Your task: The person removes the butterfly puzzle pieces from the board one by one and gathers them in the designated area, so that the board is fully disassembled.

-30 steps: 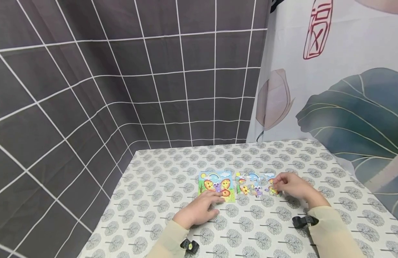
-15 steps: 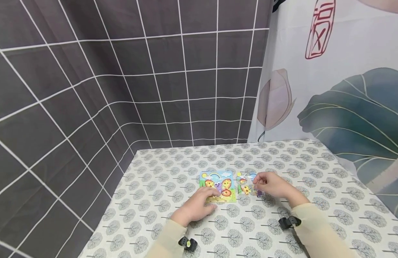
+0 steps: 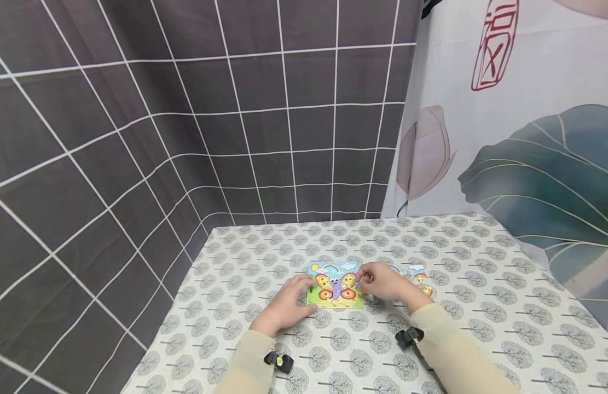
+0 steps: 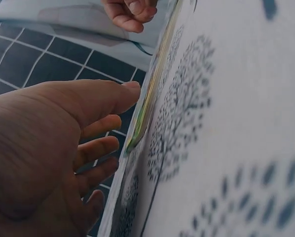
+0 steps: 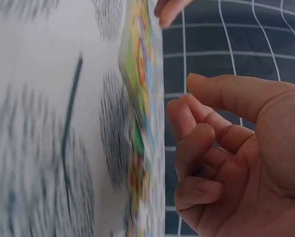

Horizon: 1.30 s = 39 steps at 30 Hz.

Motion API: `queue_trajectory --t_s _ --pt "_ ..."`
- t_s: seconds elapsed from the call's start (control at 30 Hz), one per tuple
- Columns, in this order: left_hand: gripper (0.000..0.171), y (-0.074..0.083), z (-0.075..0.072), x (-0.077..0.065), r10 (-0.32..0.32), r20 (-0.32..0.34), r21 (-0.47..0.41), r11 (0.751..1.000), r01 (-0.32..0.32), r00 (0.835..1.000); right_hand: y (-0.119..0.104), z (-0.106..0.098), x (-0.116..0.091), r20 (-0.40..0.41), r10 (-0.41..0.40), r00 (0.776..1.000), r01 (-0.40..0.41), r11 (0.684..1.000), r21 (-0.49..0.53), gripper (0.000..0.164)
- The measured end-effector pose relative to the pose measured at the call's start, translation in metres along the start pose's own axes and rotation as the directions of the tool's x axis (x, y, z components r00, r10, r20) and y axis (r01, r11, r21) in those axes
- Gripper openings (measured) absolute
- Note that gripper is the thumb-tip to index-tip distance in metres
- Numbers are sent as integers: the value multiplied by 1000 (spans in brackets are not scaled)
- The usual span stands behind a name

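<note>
Watching remotely, I see the left hand [image 3: 286, 305], fingers spread, at the left edge of a square, brightly coloured butterfly board [image 3: 336, 287] lying on white tree-print cloth [image 3: 264, 262]. The right hand [image 3: 383, 282] hovers by its right edge, fingers loosely curled; flat multicoloured pieces [image 3: 416, 270] lie farther right.

The butterfly board [image 3: 336, 284] shows a purple body with yellow, red-edged wings against blue sky and green ground. Right of the board, the puzzle pieces [image 3: 417, 270] carry blue, white, yellow and red. Beneath it, the bench [image 3: 254, 284] is white, printed with grey trees. Beyond the board, the curtain [image 3: 235, 131] is dark grey with a white grid.
</note>
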<state>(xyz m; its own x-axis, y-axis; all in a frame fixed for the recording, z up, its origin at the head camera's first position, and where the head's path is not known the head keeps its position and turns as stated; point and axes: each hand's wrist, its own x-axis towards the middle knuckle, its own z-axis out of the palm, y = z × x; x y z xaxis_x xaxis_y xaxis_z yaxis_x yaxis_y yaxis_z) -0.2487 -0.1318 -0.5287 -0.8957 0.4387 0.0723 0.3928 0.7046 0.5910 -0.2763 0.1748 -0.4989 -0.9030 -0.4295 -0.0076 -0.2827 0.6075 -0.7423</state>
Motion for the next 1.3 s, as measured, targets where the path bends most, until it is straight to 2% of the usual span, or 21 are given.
queue_trajectory --t_s 0.13,0.23,0.47,0.63,0.93,1.13,1.3 --pt "66 -4 -3 -1 -6 18 6 1000 6 1000 -9 14 10 34 -23 999 22 1000 18 12" --pt "68 -7 -4 -1 -17 33 -5 1000 17 999 -16 24 18 53 -7 999 4 999 53 13" --pt "68 -10 -2 2 -22 34 -30 999 23 999 -33 40 31 56 23 998 -24 1000 6 15" --pt "68 -10 -3 3 -16 37 -46 999 18 999 -37 50 37 62 35 997 -34 999 -17 21" --pt "68 -9 -6 2 -16 40 -55 998 19 999 -42 60 37 78 48 996 -50 998 22 37" --pt "69 -11 -5 2 -30 42 -50 998 33 999 -45 63 35 69 46 997 -47 999 10 36" --pt "69 -13 -4 0 -34 44 -52 998 36 998 -46 66 34 50 56 997 -55 998 -23 29"
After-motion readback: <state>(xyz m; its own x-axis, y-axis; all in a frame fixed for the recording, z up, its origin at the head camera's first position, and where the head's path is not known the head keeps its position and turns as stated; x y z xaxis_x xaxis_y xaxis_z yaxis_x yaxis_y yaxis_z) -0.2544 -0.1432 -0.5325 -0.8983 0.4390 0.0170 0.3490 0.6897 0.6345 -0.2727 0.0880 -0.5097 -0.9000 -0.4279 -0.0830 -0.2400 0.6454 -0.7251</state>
